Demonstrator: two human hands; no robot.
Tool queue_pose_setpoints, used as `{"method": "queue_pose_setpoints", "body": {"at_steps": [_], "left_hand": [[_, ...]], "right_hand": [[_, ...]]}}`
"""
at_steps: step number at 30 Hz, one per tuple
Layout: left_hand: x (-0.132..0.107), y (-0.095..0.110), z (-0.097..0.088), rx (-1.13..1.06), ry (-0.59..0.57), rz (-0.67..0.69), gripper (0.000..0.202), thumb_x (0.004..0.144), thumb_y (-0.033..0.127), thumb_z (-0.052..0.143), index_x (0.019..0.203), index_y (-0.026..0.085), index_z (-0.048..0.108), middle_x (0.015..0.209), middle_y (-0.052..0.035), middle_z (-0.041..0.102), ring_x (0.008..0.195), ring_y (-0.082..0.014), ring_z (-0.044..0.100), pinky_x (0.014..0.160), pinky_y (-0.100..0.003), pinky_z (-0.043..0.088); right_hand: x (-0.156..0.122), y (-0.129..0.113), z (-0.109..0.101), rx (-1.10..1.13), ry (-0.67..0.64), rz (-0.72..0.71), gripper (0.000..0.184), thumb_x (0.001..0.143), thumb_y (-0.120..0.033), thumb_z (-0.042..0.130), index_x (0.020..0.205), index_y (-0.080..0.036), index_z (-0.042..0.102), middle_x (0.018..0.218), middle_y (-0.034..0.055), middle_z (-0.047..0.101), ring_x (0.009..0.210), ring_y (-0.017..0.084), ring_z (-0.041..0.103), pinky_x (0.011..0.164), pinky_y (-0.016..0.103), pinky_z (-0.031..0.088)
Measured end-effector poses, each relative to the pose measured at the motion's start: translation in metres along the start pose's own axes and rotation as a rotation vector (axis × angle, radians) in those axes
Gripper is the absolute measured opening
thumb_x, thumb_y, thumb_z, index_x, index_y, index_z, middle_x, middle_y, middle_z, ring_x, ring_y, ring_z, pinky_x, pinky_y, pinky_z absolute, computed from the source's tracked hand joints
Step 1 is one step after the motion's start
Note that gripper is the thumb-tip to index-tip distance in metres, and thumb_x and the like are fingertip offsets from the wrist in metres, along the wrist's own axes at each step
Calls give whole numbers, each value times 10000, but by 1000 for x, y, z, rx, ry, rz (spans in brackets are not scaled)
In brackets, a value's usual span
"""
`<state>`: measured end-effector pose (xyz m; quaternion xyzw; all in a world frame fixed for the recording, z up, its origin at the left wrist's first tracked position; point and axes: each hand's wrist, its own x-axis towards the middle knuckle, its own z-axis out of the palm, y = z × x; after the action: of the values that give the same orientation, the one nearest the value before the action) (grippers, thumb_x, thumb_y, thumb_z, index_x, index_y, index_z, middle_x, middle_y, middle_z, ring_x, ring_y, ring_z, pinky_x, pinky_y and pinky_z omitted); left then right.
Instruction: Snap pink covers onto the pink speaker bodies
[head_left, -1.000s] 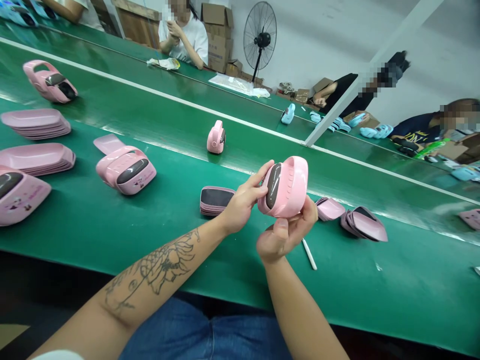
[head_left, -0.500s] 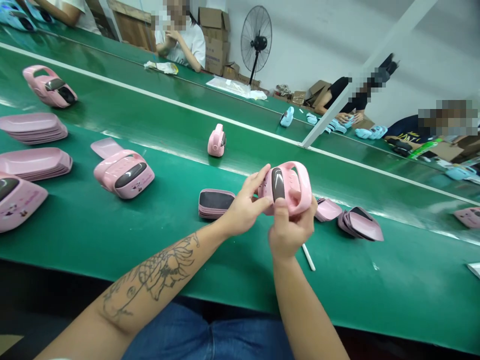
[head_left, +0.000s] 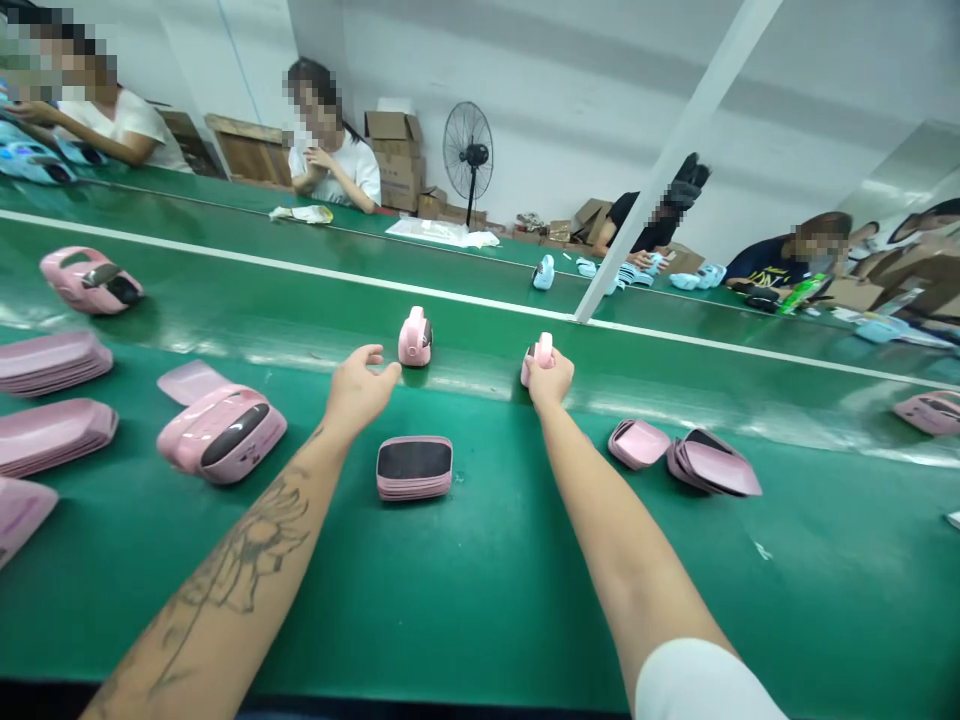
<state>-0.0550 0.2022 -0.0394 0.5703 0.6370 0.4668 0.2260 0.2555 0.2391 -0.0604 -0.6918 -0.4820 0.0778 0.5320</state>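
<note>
Shift: unit (head_left: 541, 354) out from my chest to the belt (head_left: 712, 385), upright | right grip (head_left: 550, 380) wrapped round it | left grip (head_left: 360, 388) released, fingers spread, beside second unit (head_left: 415, 337) | set-down seems nearly complete, release pending.

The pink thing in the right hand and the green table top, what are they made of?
The pink thing in the right hand looks like smooth moulded plastic, a bit shiny. The green table top is probably a rubbery or vinyl sheet: it reflects light in soft streaks.
</note>
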Motion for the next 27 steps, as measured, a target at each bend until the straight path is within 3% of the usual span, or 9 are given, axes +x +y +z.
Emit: {"method": "queue_pose_setpoints", "body": {"at_steps": [4, 7, 10, 13, 16, 19, 23, 27], "left_hand": [[43, -13, 37, 38, -63, -19, 1010, 620, 365, 937, 1504, 100, 526, 1632, -279, 475, 1543, -447, 443, 1280, -521, 351], [68, -12, 66, -20, -78, -52, 1185, 539, 298, 981, 1562, 70, 430, 1663, -297, 412, 1586, -446, 373, 1286, -509, 313], [83, -11, 84, -122, -72, -120, 886, 541, 237, 978, 1337, 92, 617, 1403, -224, 659, 1392, -403, 576, 1190, -488, 409], [82, -13, 86, -254, -12, -186, 455, 679, 307, 926, 1016, 122, 683, 1103, -127, 743, 1139, -300, 676, 1057, -419, 507], [63, -15, 69, -422, 72, -246, 397, 868, 465, 788, 1042, 141, 638, 1074, -106, 731, 1008, -225, 690, 924, -370, 574], [21, -18, 42, -599, 106, -290, 470, 954, 594, 640, 1180, 184, 598, 1171, -108, 725, 982, -209, 721, 849, -376, 620], [-45, -23, 22, -787, 130, -362, 573, 866, 667, 695, 1184, 199, 606, 1161, -110, 731, 955, -233, 758, 820, -411, 644], [-75, -24, 27, -813, 151, -388, 616, 775, 670, 791, 1063, 149, 635, 987, -113, 736, 830, -241, 755, 752, -397, 628]], "right_hand": [[-13, 8, -11, -31, 28, 114, 515, 1002, -381, 730, 1456, -179, 591, 1540, 150, 573, 1365, 325, 607, 1142, 578, 520], [-49, -5, -26, -24, -74, 47, 590, 961, -304, 700, 1503, -130, 547, 1572, 206, 550, 1413, 310, 566, 1198, 511, 451], [-106, -27, -37, 41, -375, -77, 323, 984, -395, 640, 1231, -225, 758, 1228, 70, 786, 1063, 202, 738, 988, 334, 571], [-150, -45, -46, 93, -579, -133, 276, 992, -454, 613, 1077, -272, 802, 1057, 12, 826, 929, 175, 753, 887, 294, 578], [-159, -52, -45, 63, -625, -82, 318, 999, -489, 582, 1035, -245, 783, 939, 25, 809, 839, 188, 723, 805, 315, 552], [-148, -52, -34, -6, -675, -15, 373, 949, -566, 628, 882, -222, 755, 802, 26, 766, 725, 186, 674, 679, 302, 498], [-141, -58, -20, -98, -769, -7, 238, 848, -436, 742, 744, -224, 712, 737, 4, 750, 686, 165, 651, 649, 272, 459], [-146, -66, -16, -200, -743, -1, 63, 790, -280, 735, 800, -217, 735, 809, 32, 776, 744, 183, 660, 703, 283, 460]]}}
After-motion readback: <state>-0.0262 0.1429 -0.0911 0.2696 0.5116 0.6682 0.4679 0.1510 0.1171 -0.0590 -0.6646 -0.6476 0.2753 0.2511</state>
